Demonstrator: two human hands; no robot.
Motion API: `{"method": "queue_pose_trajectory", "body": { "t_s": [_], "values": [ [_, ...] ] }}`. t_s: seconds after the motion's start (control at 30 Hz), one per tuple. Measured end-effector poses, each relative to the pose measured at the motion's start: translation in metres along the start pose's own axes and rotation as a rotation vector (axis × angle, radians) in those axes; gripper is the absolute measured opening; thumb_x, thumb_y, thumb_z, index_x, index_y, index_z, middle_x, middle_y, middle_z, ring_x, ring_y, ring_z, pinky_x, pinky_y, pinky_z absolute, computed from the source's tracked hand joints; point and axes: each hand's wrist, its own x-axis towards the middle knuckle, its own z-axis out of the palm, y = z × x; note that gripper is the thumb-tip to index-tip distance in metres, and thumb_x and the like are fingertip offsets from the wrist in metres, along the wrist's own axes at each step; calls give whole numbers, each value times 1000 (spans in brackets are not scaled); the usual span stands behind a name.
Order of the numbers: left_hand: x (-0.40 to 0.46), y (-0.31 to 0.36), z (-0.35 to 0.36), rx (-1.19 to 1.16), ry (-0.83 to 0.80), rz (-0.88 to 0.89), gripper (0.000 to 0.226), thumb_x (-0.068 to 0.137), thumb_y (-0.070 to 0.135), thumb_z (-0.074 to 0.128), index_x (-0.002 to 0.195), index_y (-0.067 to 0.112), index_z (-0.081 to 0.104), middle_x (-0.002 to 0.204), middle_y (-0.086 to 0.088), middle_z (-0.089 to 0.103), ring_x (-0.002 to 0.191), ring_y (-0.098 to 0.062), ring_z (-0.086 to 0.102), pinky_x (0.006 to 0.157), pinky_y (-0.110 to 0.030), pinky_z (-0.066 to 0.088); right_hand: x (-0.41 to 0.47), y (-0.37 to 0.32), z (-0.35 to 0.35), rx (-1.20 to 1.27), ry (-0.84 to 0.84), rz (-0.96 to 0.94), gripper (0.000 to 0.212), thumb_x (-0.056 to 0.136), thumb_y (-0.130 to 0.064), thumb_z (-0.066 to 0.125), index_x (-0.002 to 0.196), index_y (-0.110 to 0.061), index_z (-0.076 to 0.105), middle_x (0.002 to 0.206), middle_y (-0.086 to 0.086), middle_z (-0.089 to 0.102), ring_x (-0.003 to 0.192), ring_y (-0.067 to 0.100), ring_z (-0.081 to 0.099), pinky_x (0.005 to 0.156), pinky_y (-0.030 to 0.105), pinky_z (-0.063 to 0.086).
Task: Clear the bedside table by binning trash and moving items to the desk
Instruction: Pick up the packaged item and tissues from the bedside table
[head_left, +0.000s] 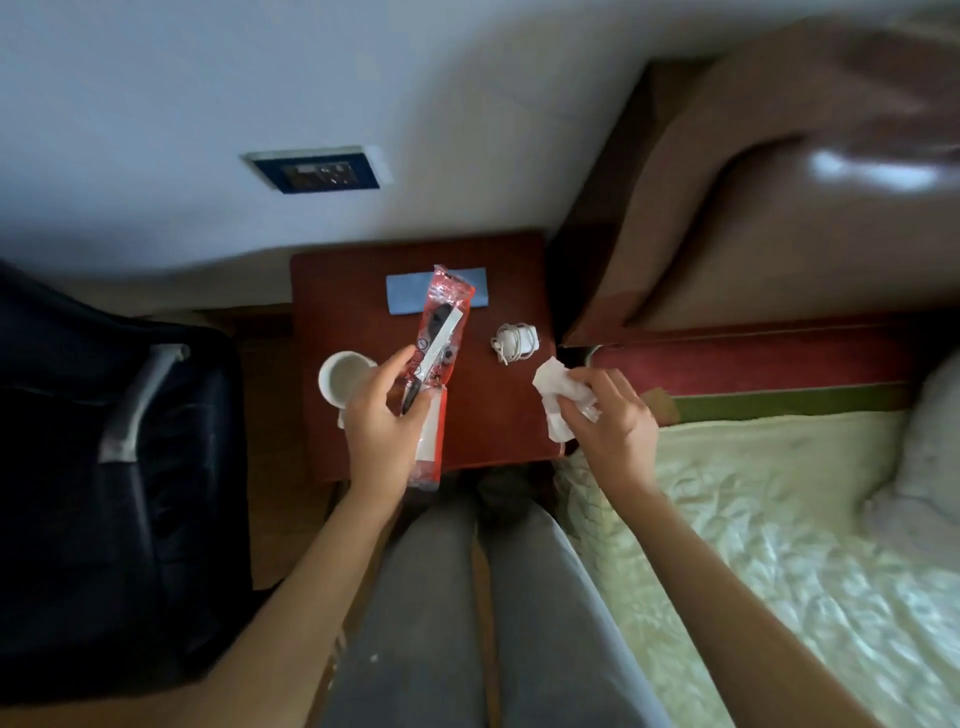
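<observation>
The left hand (382, 415) is gripping a long red-and-clear plastic packet (439, 358) near its lower half, thumb and fingers pinching it so it is angling up over the reddish-brown wooden bedside surface (498, 410), lifted rather than lying flat; something dark and a white strip are showing through the wrapper, though what it contains is hard to tell. The right hand (610, 415) is closing around a crumpled white tissue (558, 395), bunching it at the surface's right edge, just beside the bed. Both hands are thus holding likely trash at once, which suggests the person is gathering it for a single trip to the bin; no bin is in view. Remaining on the surface are a white ceramic mug (343, 376) just left of the left hand, a coiled white charger cable (514, 340) between the packet and the tissue, and a flat blue rectangular card or cloth (405, 296) partly under the packet's far end. These look like the items bound for the desk, which is not visible either. A dark suitcase (104, 467) is standing to the left.
</observation>
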Motion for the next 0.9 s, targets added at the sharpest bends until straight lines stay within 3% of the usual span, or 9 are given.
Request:
{"method": "queue_pose_trajectory", "body": {
  "t_s": [0.07, 0.13, 0.23, 0.43, 0.6, 0.73, 0.83, 0.9],
  "values": [
    [3, 26, -13, -11, -22, 66, 47, 79, 8, 73, 124, 12, 60, 103, 4, 61, 96, -12, 64, 81, -27, 54, -4, -22, -27, 30, 96, -11, 24, 78, -33, 63, 94, -18, 70, 88, -7, 67, 67, 10, 58, 50, 17, 38],
    [6, 50, -25, -15, -72, 121, 47, 79, 9, 73, 124, 15, 60, 105, 2, 63, 94, -8, 63, 81, -24, 53, -10, -41, -53, 83, 179, 11, 19, 77, -24, 69, 94, -17, 70, 89, -6, 67, 68, 12, 60, 53, 29, 48],
    [10, 79, -38, -6, -156, 231, 45, 78, 11, 73, 121, 18, 62, 106, 2, 65, 95, -8, 63, 82, -29, 54, -25, -64, -85, 161, 276, 102, 23, 75, -16, 76, 96, -19, 69, 92, -9, 66, 71, 12, 59, 58, 39, 52],
    [3, 119, -52, 9, -367, 514, 42, 77, 8, 74, 118, 13, 64, 101, 0, 67, 91, -10, 62, 82, -24, 50, -81, -101, -121, 180, 479, 256, 25, 78, -18, 75, 102, -22, 67, 97, -10, 65, 81, 12, 61, 66, 42, 53],
    [-17, 139, -55, -6, -578, 669, 42, 79, 3, 70, 119, 11, 62, 101, 7, 61, 91, -1, 57, 79, -3, 41, -146, -122, -125, 100, 662, 425, 26, 77, -20, 77, 102, -20, 68, 97, -7, 67, 74, 12, 62, 64, 41, 55],
    [-42, 148, -56, -24, -724, 741, 42, 81, 7, 70, 121, 14, 62, 102, 8, 62, 91, -4, 60, 80, -9, 46, -206, -136, -127, 97, 803, 567, 27, 76, -22, 78, 102, -21, 68, 97, -6, 66, 73, 9, 61, 64, 39, 57],
    [-69, 154, -54, -47, -838, 777, 42, 80, 7, 71, 121, 16, 63, 106, 9, 63, 96, -4, 62, 87, -22, 51, -255, -148, -132, 56, 918, 644, 27, 77, -23, 77, 102, -21, 67, 99, -6, 66, 74, 10, 64, 64, 29, 56],
    [-91, 159, -52, -61, -905, 783, 43, 79, 7, 72, 120, 18, 64, 105, 9, 64, 92, 0, 61, 86, -20, 50, -287, -154, -133, 32, 991, 685, 27, 77, -21, 77, 102, -19, 67, 99, -3, 67, 75, 11, 65, 63, 24, 55]
  ]
}}
